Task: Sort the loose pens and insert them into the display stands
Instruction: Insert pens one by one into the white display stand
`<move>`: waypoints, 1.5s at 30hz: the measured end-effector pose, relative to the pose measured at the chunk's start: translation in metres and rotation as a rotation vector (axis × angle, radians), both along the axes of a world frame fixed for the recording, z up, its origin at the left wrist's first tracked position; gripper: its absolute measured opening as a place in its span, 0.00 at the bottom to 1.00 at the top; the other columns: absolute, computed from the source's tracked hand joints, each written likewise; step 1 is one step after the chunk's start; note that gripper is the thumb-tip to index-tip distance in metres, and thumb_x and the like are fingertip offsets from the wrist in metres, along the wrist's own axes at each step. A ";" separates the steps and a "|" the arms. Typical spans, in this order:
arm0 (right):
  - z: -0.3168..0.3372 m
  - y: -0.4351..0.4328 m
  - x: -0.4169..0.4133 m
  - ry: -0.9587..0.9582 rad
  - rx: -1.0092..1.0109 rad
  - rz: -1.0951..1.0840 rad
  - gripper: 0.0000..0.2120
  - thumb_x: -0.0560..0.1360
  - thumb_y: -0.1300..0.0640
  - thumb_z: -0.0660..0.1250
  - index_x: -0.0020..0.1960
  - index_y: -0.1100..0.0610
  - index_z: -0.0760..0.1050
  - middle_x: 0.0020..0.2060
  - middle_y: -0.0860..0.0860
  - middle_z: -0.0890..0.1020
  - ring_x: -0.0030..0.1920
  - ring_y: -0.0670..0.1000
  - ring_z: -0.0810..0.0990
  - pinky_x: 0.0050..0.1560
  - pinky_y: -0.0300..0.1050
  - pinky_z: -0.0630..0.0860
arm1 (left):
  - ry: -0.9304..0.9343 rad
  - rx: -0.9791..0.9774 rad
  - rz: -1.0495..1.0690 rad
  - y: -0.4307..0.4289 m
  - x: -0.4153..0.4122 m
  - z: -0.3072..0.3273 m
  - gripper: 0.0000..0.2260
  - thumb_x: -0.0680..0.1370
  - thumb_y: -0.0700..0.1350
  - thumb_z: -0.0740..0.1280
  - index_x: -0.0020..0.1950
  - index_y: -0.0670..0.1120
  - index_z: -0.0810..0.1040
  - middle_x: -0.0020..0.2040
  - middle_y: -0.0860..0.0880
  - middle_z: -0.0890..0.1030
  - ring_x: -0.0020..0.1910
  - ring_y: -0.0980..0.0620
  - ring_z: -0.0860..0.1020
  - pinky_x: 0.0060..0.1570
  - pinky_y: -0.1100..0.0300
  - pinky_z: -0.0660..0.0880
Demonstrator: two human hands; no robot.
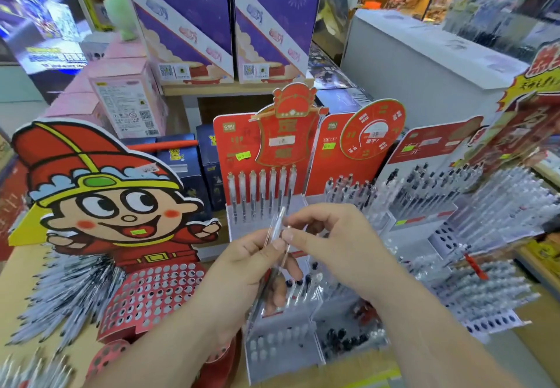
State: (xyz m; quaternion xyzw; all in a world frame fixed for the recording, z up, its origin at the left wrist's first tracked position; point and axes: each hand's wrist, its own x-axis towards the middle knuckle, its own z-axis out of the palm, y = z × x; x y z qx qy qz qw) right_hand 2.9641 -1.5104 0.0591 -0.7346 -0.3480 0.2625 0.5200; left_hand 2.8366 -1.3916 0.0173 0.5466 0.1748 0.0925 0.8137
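Note:
My left hand (245, 262) grips a small bunch of clear pens (277, 230) that point up and away. My right hand (336, 242) pinches the upper part of one pen in that bunch between thumb and forefinger. Both hands hover above a red-and-white display stand (239, 151) whose back row holds several clear pens upright. Its lower white tiers (281, 345) show holes, some with pen caps in them. A second red stand (321, 157) to the right holds several dark-tipped pens.
A cartoon-figure cardboard stand (121, 212) with a perforated red base stands at the left, with many pens fanned out beside it. More pen stands (454, 193) crowd the right. Purple boxes (181, 21) and pink boxes (127, 100) sit behind.

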 end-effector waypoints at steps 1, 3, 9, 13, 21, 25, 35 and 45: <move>0.002 -0.001 0.005 0.019 0.012 0.022 0.03 0.74 0.59 0.75 0.48 0.53 0.86 0.39 0.51 0.84 0.38 0.50 0.80 0.40 0.36 0.78 | 0.000 0.002 0.017 -0.002 0.002 0.003 0.09 0.80 0.49 0.66 0.51 0.46 0.83 0.40 0.39 0.81 0.23 0.47 0.71 0.26 0.59 0.67; 0.007 -0.004 0.015 0.047 0.046 0.074 0.04 0.74 0.59 0.75 0.46 0.50 0.86 0.41 0.53 0.84 0.44 0.56 0.80 0.42 0.38 0.79 | 0.002 -0.010 0.064 -0.007 0.008 0.009 0.09 0.80 0.49 0.66 0.49 0.44 0.83 0.37 0.39 0.80 0.22 0.48 0.69 0.25 0.60 0.66; 0.017 -0.015 0.051 0.074 0.116 0.200 0.01 0.74 0.57 0.75 0.43 0.53 0.84 0.38 0.51 0.85 0.41 0.53 0.81 0.46 0.47 0.79 | 0.010 -0.043 0.173 -0.027 0.030 0.020 0.13 0.82 0.48 0.62 0.53 0.40 0.81 0.41 0.35 0.82 0.28 0.42 0.77 0.27 0.56 0.74; 0.031 -0.024 0.080 0.071 0.234 0.141 0.02 0.73 0.58 0.75 0.45 0.54 0.83 0.40 0.54 0.86 0.43 0.57 0.84 0.43 0.45 0.80 | 0.108 0.064 0.445 -0.034 0.044 0.016 0.13 0.85 0.45 0.58 0.55 0.39 0.78 0.43 0.38 0.85 0.38 0.43 0.83 0.37 0.54 0.80; 0.041 -0.009 0.123 -0.209 0.431 -0.054 0.04 0.74 0.59 0.76 0.46 0.53 0.82 0.38 0.49 0.85 0.39 0.51 0.84 0.44 0.45 0.82 | 0.316 0.747 0.749 -0.011 0.034 0.000 0.11 0.85 0.48 0.58 0.47 0.48 0.76 0.39 0.48 0.81 0.36 0.50 0.77 0.37 0.53 0.73; 0.032 0.005 0.119 -0.395 0.330 -0.022 0.05 0.74 0.58 0.75 0.45 0.51 0.80 0.38 0.44 0.83 0.39 0.43 0.82 0.43 0.34 0.78 | 0.445 1.081 0.616 0.005 0.028 -0.012 0.15 0.84 0.47 0.59 0.39 0.45 0.66 0.34 0.46 0.68 0.30 0.50 0.67 0.31 0.55 0.63; 0.015 0.031 0.112 -0.564 0.129 -0.024 0.06 0.74 0.55 0.76 0.45 0.48 0.79 0.38 0.38 0.81 0.41 0.35 0.79 0.42 0.25 0.73 | 0.379 1.212 0.500 0.022 0.018 -0.043 0.14 0.83 0.45 0.63 0.38 0.54 0.66 0.42 0.54 0.70 0.39 0.56 0.72 0.36 0.57 0.68; 0.011 0.045 0.112 -0.607 -0.156 -0.021 0.07 0.72 0.48 0.77 0.40 0.44 0.79 0.34 0.40 0.81 0.38 0.40 0.81 0.42 0.44 0.81 | 0.333 1.192 0.486 0.028 0.014 -0.056 0.07 0.82 0.44 0.65 0.48 0.43 0.79 0.52 0.52 0.74 0.48 0.56 0.75 0.46 0.59 0.73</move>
